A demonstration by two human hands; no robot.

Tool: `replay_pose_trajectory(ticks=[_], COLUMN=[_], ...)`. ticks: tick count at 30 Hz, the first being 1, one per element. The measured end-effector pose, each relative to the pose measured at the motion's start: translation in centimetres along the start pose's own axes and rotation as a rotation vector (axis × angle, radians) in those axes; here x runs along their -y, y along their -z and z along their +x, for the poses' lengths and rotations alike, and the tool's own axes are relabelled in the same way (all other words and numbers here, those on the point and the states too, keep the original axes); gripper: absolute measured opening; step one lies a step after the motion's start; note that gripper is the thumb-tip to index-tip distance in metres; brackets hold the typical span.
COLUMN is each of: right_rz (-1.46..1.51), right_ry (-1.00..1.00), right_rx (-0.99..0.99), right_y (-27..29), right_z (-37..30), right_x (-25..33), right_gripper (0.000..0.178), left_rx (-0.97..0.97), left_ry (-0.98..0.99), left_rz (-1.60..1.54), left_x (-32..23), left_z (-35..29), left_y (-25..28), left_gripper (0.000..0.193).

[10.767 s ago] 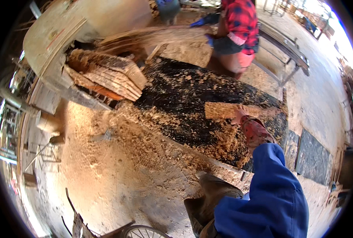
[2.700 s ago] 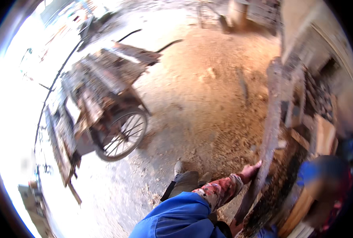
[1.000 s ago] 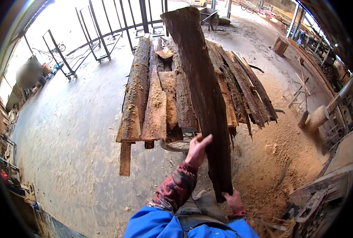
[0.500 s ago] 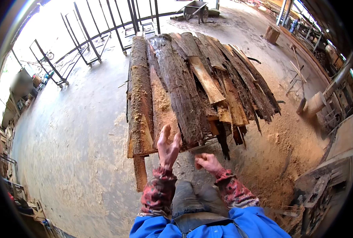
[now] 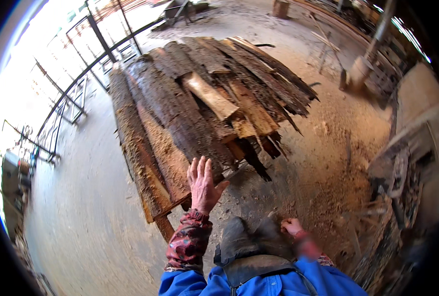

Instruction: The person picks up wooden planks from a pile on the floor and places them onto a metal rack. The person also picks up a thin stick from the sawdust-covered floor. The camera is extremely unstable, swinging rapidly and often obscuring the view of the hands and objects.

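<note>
My left hand point(image 5: 204, 187) is open, fingers stretched out and thumb apart. It is at the near end of a stack of bark-covered wood slabs point(image 5: 172, 106); whether the fingers touch the wood or hover just over it I cannot tell. Beside it lies a slab coated in sawdust point(image 5: 162, 143). A paler, bare-wood piece point(image 5: 209, 96) rests on top of the stack. Down by my right leg, away from the wood, is my right hand point(image 5: 292, 226) with its fingers curled in. Anything inside those fingers is hidden.
Sawdust point(image 5: 323, 172) covers the floor right of the stack. Scrap wood and a worn frame point(image 5: 397, 172) stand at the right edge. A long-handled tool point(image 5: 343, 79) leans near a round post point(image 5: 360, 71). Black metal racks point(image 5: 98, 34) stand at the far left.
My view has turned right, so the stack appears further left. The left hand has flattened out, palm turned down over the slab end. My right hand has dropped back beside my leg.
</note>
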State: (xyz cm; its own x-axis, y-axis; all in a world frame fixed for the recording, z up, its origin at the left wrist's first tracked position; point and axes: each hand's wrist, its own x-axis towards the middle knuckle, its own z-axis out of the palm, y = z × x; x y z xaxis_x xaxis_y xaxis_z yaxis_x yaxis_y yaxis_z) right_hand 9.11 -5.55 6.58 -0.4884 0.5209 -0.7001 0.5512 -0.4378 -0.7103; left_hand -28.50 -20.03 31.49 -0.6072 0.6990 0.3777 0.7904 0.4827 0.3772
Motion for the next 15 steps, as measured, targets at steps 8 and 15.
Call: replay_pose_trajectory(ticks=[8,15], right_rz=[0.220,-0.071], right_ry=[-0.144,-0.226], right_rx=[-0.300,-0.411], right_y=[4.7,9.5], right_z=[-5.9,-8.0], right_x=[-9.6,-7.9], right_gripper=[0.016,0.026], left_rx=[0.214,0.288], left_ry=[-0.130,-0.057], left_rz=[0.119,0.185], left_x=[-0.2,-1.0], left_z=[3.6,2.5], left_y=[-2.6,-3.5], left_gripper=[0.083,0.086])
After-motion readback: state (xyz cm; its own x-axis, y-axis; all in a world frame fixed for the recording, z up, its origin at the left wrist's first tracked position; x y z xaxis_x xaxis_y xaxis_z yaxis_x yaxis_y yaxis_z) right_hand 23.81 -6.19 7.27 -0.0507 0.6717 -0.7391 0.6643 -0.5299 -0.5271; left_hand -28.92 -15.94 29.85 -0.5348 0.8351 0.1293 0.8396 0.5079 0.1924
